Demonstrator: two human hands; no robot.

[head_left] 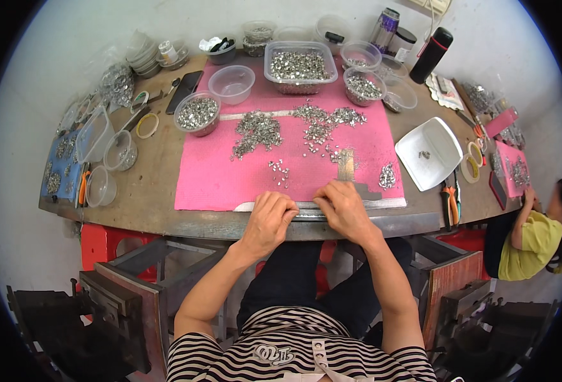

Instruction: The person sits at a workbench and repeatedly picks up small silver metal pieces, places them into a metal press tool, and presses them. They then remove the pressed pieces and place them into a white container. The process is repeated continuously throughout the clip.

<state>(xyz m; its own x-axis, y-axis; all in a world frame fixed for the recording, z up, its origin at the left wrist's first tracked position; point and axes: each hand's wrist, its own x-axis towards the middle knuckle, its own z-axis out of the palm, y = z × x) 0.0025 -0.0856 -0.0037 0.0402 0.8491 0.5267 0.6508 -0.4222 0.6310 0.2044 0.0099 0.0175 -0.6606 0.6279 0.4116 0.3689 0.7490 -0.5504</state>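
Observation:
My left hand (269, 219) is closed in a pinch at the front edge of the table. A short way to its right, my right hand (345, 209) is closed too, its fingertips turned toward the left ones. Between them runs a narrow silver metal strip (309, 214) along the edge; whatever the fingertips pinch is hidden. Beyond the hands, small shiny metal pieces (280, 173) lie loose on a pink mat (211, 181). Larger heaps of such pieces (257, 135) spread farther back. A gold-coloured flat piece (346, 164) lies just past my right hand.
A clear tub (300, 79) of metal pieces stands at the back, with round bowls (198, 113) around it. At right are a white tray (429, 153), orange-handled pliers (450, 204) and a black bottle (431, 56). A person in yellow (533, 245) sits at far right.

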